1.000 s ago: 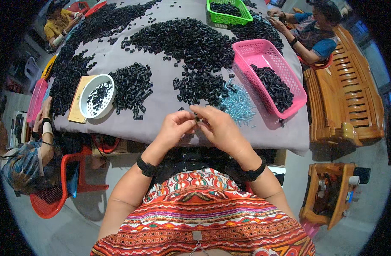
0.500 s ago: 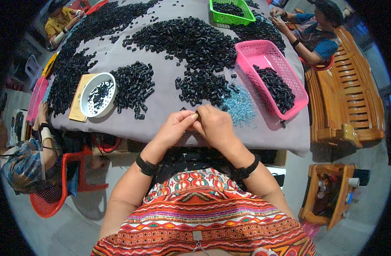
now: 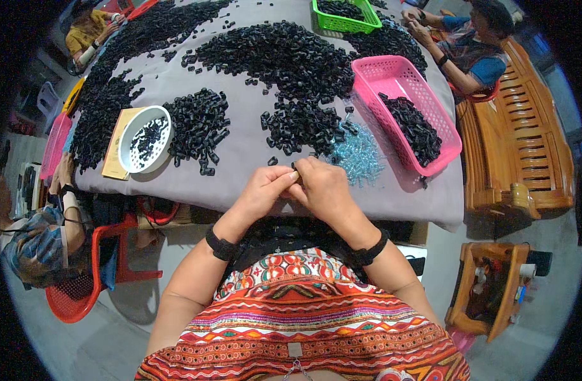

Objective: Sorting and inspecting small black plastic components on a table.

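My left hand (image 3: 263, 190) and my right hand (image 3: 324, 185) meet at the table's near edge, fingers closed and fingertips pressed together. Between them a dark bit of a small black piece (image 3: 295, 166) peeks out; the fingers hide the rest. Just beyond lies a heap of small black plastic pieces (image 3: 300, 129). Beside my right hand is a pile of small clear-blue pieces (image 3: 356, 157). A pink perforated basket (image 3: 387, 79) to the right holds more black pieces. On the left, a white bowl (image 3: 164, 149) with tiny black parts rests tilted on a tan flat box (image 3: 113, 166).
Black heaps (image 3: 275, 60) spread across the grey cloth (image 3: 240, 114). A green basket (image 3: 347, 25) stands at the far side. Co-workers sit at the left and right (image 3: 472, 63). A red chair (image 3: 103, 273), a wooden bench (image 3: 520, 127) and a wooden stand (image 3: 459, 305) surround the table.
Both hands stay together at nearly the same spot, with slight finger movement around the small piece. The view has shifted a little. The far-right co-worker's hands have moved slightly.
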